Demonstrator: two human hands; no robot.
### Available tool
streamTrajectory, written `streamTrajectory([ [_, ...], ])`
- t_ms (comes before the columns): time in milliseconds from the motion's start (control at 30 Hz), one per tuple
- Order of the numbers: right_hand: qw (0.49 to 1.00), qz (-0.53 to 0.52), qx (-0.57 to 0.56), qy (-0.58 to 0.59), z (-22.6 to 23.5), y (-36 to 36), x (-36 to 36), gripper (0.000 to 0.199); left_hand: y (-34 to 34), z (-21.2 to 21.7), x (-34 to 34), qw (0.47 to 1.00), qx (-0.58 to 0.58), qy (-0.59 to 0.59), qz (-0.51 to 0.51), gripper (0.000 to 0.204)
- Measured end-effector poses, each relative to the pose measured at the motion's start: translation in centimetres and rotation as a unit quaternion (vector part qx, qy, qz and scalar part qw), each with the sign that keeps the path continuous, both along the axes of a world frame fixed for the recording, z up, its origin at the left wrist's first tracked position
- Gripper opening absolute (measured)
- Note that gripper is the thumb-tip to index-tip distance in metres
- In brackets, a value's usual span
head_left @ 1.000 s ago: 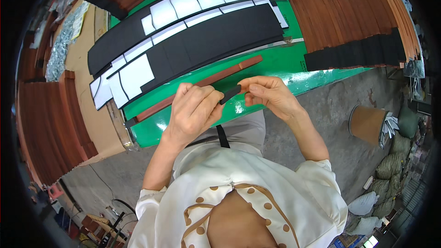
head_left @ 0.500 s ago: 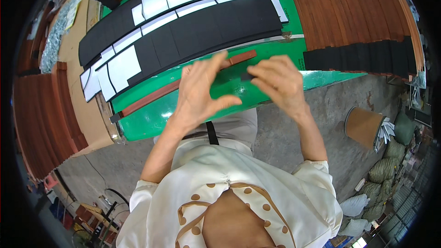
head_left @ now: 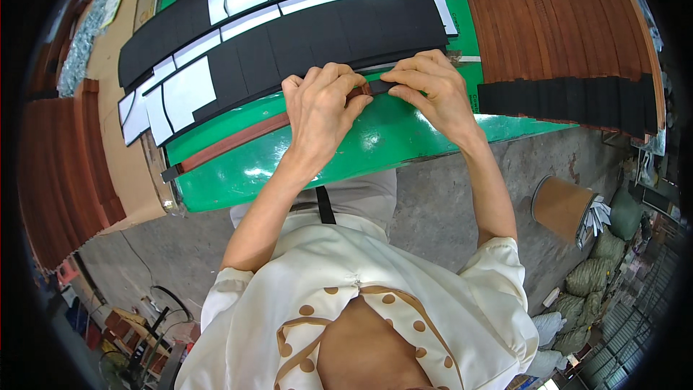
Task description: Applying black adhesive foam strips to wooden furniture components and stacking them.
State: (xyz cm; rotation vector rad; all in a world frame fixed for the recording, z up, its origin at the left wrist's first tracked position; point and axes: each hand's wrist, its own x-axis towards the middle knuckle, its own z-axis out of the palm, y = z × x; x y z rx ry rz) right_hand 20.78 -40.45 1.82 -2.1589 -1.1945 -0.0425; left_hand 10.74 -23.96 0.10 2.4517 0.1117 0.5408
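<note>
A long reddish-brown wooden strip point(head_left: 234, 143) lies slantwise across the green tabletop point(head_left: 289, 166), its left end covered by a black piece point(head_left: 171, 173). My left hand point(head_left: 323, 108) is closed around the strip near its right end. Between the thumb and fingers of my right hand point(head_left: 432, 90) is a small black foam piece point(head_left: 383, 87), which touches or overlaps that right end. My fingers hide exactly how the two meet. Just beyond lie rows of black foam pieces point(head_left: 289, 40), some with white backing sheets point(head_left: 195, 97) showing.
Stacked brown strips with black ends point(head_left: 563, 22) stand at the right of the table. More brown strips point(head_left: 65, 159) are piled on cardboard point(head_left: 133, 180) at the left. A brown drum with white scraps point(head_left: 563, 206) stands on the concrete floor, near several sacks point(head_left: 585, 278).
My left hand has closed on the strip near its right end. My right hand has brought the black foam piece up against that end.
</note>
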Motion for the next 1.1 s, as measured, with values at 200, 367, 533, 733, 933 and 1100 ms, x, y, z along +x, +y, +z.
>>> streamTrajectory([
  [200, 1.000, 0.007, -0.006, 0.002, 0.1, 0.2, 0.0, 0.019, -0.1, 0.0, 0.0, 1.000, -0.002, -0.002, 0.004, 0.022],
  [367, 1.000, 0.008, -0.012, 0.005, 0.1, 0.4, 0.1, 0.019, 0.0, -0.1, 0.0, 1.000, -0.003, -0.004, 0.004, 0.022],
  [533, 1.000, 0.005, -0.009, 0.010, -0.1, 0.4, 0.1, 0.018, 0.0, -0.1, 0.0, 1.000, 0.000, -0.004, 0.002, 0.022],
  [733, 1.000, 0.011, -0.010, 0.015, -0.1, 0.4, 0.3, 0.019, 0.0, 0.0, 0.0, 1.000, 0.001, -0.004, 0.005, 0.023],
  [933, 0.999, 0.016, -0.016, 0.027, -0.1, 0.4, 0.4, 0.020, -0.1, -0.1, 0.1, 0.999, -0.008, -0.046, -0.006, 0.020],
  [1100, 0.996, 0.007, 0.023, 0.086, -0.9, -0.6, 1.1, 0.023, 0.0, -0.1, 0.1, 0.999, -0.002, -0.034, -0.009, 0.018],
])
